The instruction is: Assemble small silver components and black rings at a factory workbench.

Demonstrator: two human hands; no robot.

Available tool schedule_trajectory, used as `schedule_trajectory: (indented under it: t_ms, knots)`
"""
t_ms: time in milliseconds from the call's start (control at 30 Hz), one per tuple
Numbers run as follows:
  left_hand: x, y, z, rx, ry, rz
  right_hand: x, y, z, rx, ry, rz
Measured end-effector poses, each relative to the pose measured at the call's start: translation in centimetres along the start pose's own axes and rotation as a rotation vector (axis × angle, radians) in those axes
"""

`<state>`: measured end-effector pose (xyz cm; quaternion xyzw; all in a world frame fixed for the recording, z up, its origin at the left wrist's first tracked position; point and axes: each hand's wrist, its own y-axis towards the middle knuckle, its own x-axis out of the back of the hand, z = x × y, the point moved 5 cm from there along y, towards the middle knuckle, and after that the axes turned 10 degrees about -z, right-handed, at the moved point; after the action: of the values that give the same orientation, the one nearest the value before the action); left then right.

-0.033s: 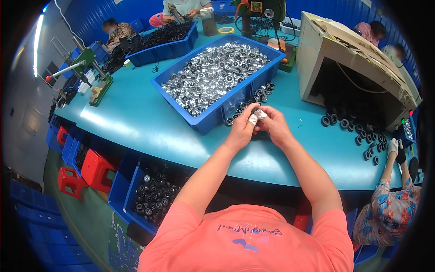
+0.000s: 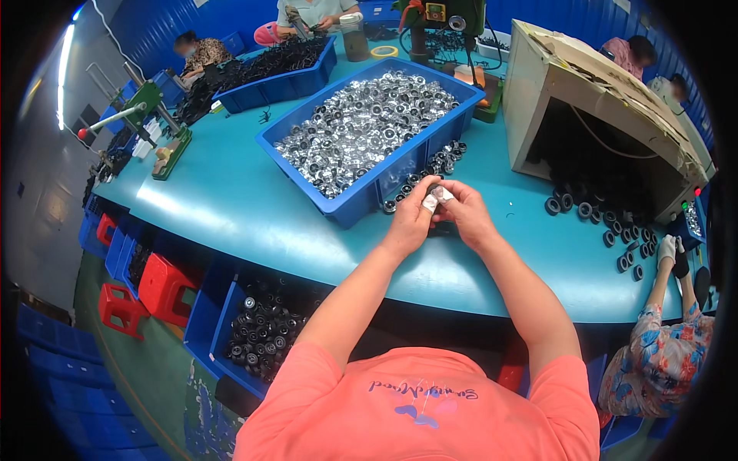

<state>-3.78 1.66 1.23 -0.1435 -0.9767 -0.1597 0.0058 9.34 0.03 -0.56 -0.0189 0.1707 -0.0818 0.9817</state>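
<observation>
Evidently nothing is visibly shifting from the frame just before: the left hand and right hand are staying together, fingers curled nearly closed, pinching a small dark piece between them, so the handling is continuing unbroken. Fingertips are partly hiding it. Just beyond, loose wheels are lying on the worktop beside a blue bin; farther right, black rings are resting scattered.

1 wide, bendy-edged view looks down from the person's head, close above the pink shirt, and out across the blue-green table to the blue wall.
</observation>
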Motion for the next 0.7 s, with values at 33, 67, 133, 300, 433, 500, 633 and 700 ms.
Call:
schedule_trajectory:
  t_ms: [33, 67, 133, 300, 433, 500, 633, 700]
  knots:
    - [0.0, 0.1, -0.1, -0.049, 0.066, -0.013, 0.1, 0.2, 0.1, 0.031, -0.039, -0.013]
    - [-0.1, 0.1, 0.1, -0.072, 0.089, -0.011, 0.2, 0.3, 0.2, 0.060, -0.077, -0.028]
    - [-0.3, -0.3, 0.3, -0.116, 0.133, -0.004, 0.5, 0.2, -0.1, 0.120, -0.132, -0.055]
    - [-0.7, -0.7, -0.1, -0.219, 0.254, -0.029, 0.9, 0.2, 0.6, 0.160, -0.287, -0.122]
    - [-0.7, -0.9, 0.2, -0.268, 0.345, -0.047, 1.0, 0.0, 0.6, 0.125, -0.338, -0.172]
    - [-0.8, -1.0, 0.1, -0.295, 0.387, -0.063, 1.1, 0.2, 0.4, 0.084, -0.321, -0.197]
    - [-0.8, -1.1, -0.7, -0.270, 0.431, -0.056, 1.3, 0.2, 0.3, -0.015, -0.254, -0.150]
    - [-0.7, -0.9, -0.9, -0.244, 0.392, -0.060, 1.2, 0.0, 0.9, -0.049, -0.194, -0.101]
